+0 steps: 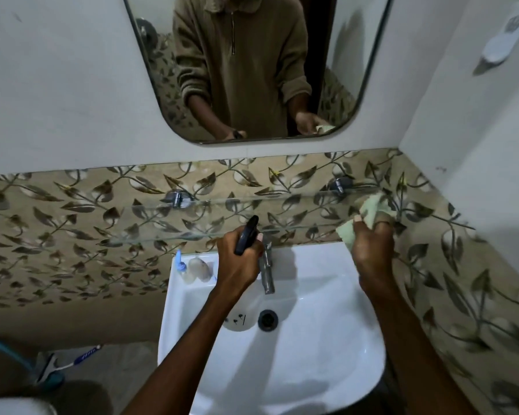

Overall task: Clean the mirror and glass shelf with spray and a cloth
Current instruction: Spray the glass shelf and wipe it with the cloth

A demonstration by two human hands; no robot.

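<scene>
A rounded mirror (252, 70) hangs on the white wall above a clear glass shelf (162, 217) held by two chrome brackets. My left hand (237, 265) grips a spray bottle with a black trigger head (247, 235), its nozzle pointing up at the shelf's front edge near the middle. My right hand (372, 250) holds a pale green cloth (369, 211) bunched in its fingers at the shelf's right end, close to the right bracket (340, 184). The bottle's body is hidden by my hand.
A white sink (312, 369) with a chrome tap (267, 274) sits below the shelf. Soap and a blue toothbrush (192, 268) lie on its left rim. A side wall stands close on the right; a squeegee (63, 366) lies on the floor at left.
</scene>
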